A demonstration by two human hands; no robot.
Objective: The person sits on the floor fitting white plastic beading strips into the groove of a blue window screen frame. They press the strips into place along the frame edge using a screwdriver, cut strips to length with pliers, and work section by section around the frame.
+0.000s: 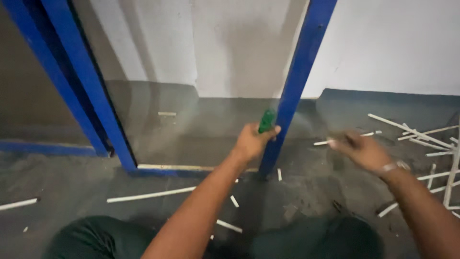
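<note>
Left hand (251, 140) grips a green tool handle (266, 120) against the blue post (297, 81); right hand (360, 149) hovers, blurred, whether open I cannot tell.

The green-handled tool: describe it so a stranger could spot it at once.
Find the blue upright post in the middle of the doorway frame. Just left of it, the left hand grips the green-handled tool. It is the only green thing among white strips scattered on the grey floor.

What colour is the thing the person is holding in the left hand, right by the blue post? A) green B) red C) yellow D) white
A: the left hand is closed around a green handle that sticks up out of the fist, close beside the blue post.
</note>
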